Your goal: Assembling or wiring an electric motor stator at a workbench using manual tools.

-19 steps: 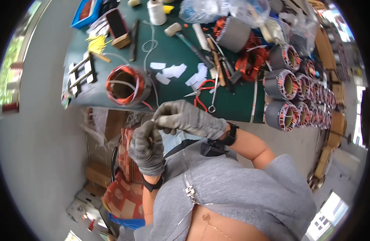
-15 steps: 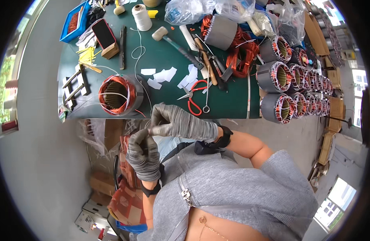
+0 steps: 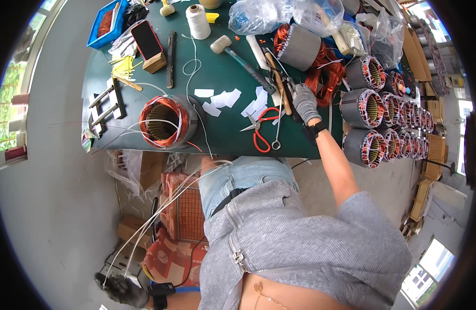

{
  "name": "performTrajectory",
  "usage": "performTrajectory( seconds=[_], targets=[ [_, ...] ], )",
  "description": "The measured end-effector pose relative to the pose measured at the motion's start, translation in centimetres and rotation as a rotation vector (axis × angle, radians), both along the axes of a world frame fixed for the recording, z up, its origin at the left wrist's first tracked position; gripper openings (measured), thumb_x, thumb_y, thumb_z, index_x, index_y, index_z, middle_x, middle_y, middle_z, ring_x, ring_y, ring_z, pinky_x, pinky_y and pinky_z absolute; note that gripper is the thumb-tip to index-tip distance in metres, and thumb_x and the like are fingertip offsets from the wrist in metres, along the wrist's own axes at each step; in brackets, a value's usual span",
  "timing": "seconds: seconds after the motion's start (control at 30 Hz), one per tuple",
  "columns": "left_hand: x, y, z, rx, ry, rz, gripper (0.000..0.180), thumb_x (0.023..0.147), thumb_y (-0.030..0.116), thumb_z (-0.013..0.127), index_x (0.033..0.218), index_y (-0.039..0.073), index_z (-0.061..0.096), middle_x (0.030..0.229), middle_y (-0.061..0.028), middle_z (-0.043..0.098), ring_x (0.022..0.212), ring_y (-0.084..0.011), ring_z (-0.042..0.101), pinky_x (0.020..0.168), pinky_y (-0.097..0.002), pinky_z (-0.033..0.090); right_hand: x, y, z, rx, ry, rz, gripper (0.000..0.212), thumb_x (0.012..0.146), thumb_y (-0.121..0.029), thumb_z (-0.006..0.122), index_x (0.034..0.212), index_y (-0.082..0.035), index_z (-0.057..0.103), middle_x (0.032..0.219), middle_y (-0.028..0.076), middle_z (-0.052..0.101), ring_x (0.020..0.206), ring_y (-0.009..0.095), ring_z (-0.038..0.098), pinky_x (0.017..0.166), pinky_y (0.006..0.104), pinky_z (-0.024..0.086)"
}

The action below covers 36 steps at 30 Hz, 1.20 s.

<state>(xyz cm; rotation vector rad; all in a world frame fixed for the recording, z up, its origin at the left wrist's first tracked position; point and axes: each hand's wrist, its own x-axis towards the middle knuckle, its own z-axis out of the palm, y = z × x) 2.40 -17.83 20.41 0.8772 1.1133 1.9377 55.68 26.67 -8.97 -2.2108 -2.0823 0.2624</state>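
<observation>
My left hand [image 3: 123, 290], in a grey glove, is far out at the lower left, closed on several strands of white cord [image 3: 157, 212]. They stretch up across the chair to my lap. My gloved right hand [image 3: 304, 102] is over the hand tools at the table's right, fingers curled down at a dark tool [image 3: 295, 114]; its kind is hidden. Beside it lie a wooden-handled tool [image 3: 286, 106] and a metal rod with a ring end [image 3: 276, 142]. Red-handled scissors [image 3: 259, 129] are left of them. A stator [image 3: 189, 124] with copper windings and white cord stands at the table's front left.
Finished stators [image 3: 363, 107] stand in rows at the right. On the green table [image 3: 222, 124] are white paper pieces [image 3: 226, 98], a mallet [image 3: 221, 44], a cord spool [image 3: 198, 23], a propped phone [image 3: 147, 40] and a metal frame [image 3: 106, 106]. A patterned chair [image 3: 170, 258] stands below.
My hands were together before my lap and have parted. The left has swung down and left with white cord; the right has reached forward and right to the tools.
</observation>
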Motion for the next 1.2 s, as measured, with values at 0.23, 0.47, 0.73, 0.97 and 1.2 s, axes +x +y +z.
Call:
performTrajectory(
  seconds=[0.23, 0.47, 0.73, 0.97, 1.2],
  targets=[
    [11.7, 10.0, -4.2, -0.602, -0.093, 0.406, 0.026, 0.083, 0.012, 0.049, 0.101, -0.005, 0.053, 0.089, -0.0064, 0.056, 0.066, -0.0088, 0.046, 0.061, -0.0202, 0.038, -1.3, 1.1, 0.4, -0.205, -0.393, 0.102, 0.03, 0.079, -0.028, 0.053, 0.104, -0.012, 0.059, 0.098, 0.012, 0.059, 0.091, 0.028, 0.059, 0.077, 0.0398, 0.049],
    [17.2, 15.7, -5.6, -0.593, -0.344, -0.06, 0.017, 0.08, 0.017, 0.055, 0.086, 0.005, 0.046, 0.069, -0.0027, 0.05, 0.05, -0.0045, 0.034, 0.047, -0.0177, 0.029, -3.5, 0.9, 2.2, -0.156, 0.612, -0.124, 0.021, 0.085, -0.02, 0.049, 0.094, -0.001, 0.052, 0.086, 0.022, 0.058, 0.08, 0.035, 0.057, 0.068, 0.0378, 0.046],
    [15.8, 15.4, -6.2, -0.538, -0.51, 0.017, 0.042, 0.087, 0.022, 0.052, 0.122, 0.004, 0.041, 0.061, 0.0069, 0.033, 0.045, -0.0004, 0.026, 0.043, -0.0147, 0.024, -18.8, -11.2, 19.1, -0.89, 1.578, 0.219, 0.022, 0.09, -0.027, 0.051, 0.1, -0.008, 0.049, 0.075, -0.001, 0.047, 0.059, 0.005, 0.045, 0.052, 0.0174, 0.038],
    [17.7, 13.6, -5.6, -0.563, -0.402, 0.151, 0.051, 0.083, 0.021, 0.053, 0.127, 0.0, 0.038, 0.067, 0.0069, 0.038, 0.053, -0.0013, 0.031, 0.047, -0.0154, 0.025, -27.2, -16.2, 21.1, -0.98, 1.115, 1.04, 0.016, 0.08, -0.01, 0.06, 0.094, -0.003, 0.057, 0.078, -0.002, 0.051, 0.069, 0.006, 0.047, 0.062, 0.0223, 0.042],
    [18.7, 10.5, -6.7, -0.63, -0.322, 0.292, 0.019, 0.081, 0.013, 0.055, 0.097, 0.002, 0.054, 0.073, 0.0033, 0.049, 0.063, -0.0035, 0.043, 0.056, -0.0172, 0.036, -29.2, -17.5, 21.0, -1.108, 1.116, 0.976, 0.014, 0.08, -0.011, 0.06, 0.091, -0.002, 0.06, 0.076, 0.001, 0.058, 0.071, 0.006, 0.05, 0.066, 0.0225, 0.044]
  ],
)
